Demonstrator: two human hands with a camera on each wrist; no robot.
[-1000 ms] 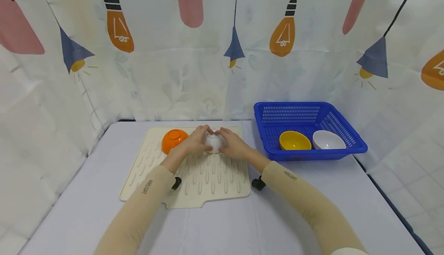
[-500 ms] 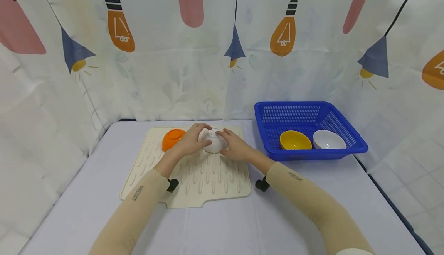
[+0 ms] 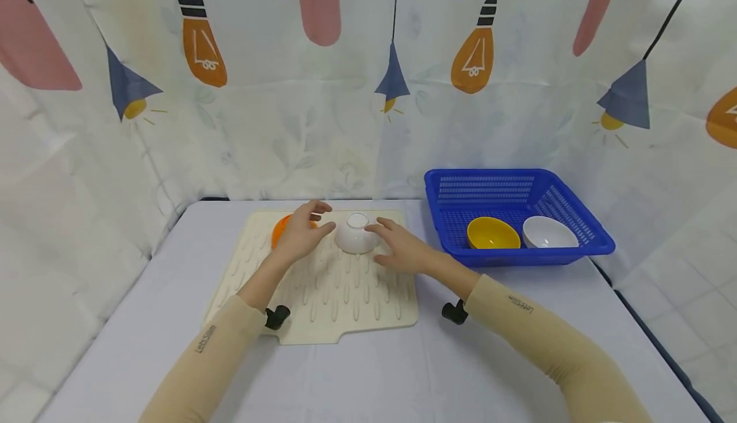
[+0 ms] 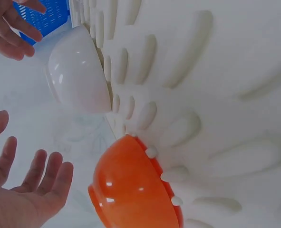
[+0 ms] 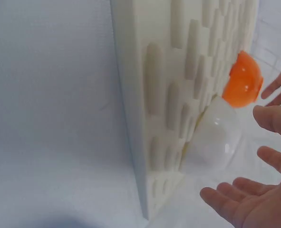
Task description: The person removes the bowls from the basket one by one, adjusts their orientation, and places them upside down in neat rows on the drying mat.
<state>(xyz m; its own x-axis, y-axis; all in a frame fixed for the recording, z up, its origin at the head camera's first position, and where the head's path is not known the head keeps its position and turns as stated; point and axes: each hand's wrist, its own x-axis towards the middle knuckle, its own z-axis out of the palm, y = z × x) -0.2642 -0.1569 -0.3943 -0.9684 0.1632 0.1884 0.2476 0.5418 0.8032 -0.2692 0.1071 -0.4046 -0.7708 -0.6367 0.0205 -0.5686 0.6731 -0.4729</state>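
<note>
A white bowl point(image 3: 356, 236) lies upside down on the cream drying mat point(image 3: 340, 301), its foot ring facing up. To its left an orange bowl point(image 4: 133, 185), also upside down, is partly covered by my left hand point(image 3: 302, 231) in the head view. That hand holds nothing; its fingers are spread, apart from the white bowl in the left wrist view. My right hand point(image 3: 405, 248) is at the white bowl's right side with fingers parted and nothing in its grasp. In the right wrist view the white bowl point(image 5: 215, 140) stands clear of the right fingers.
A blue basket point(image 3: 521, 257) stands at the back right of the white-covered table point(image 3: 368, 384). Inside it are a yellow bowl point(image 3: 493, 234) and another white bowl point(image 3: 549, 233), both right side up. A patterned curtain point(image 3: 259, 135) hangs behind the table.
Both hands have let go of the white bowl and drawn apart, the left one leftward over the orange bowl, the right one rightward. The white bowl stays upside down on the mat.
</note>
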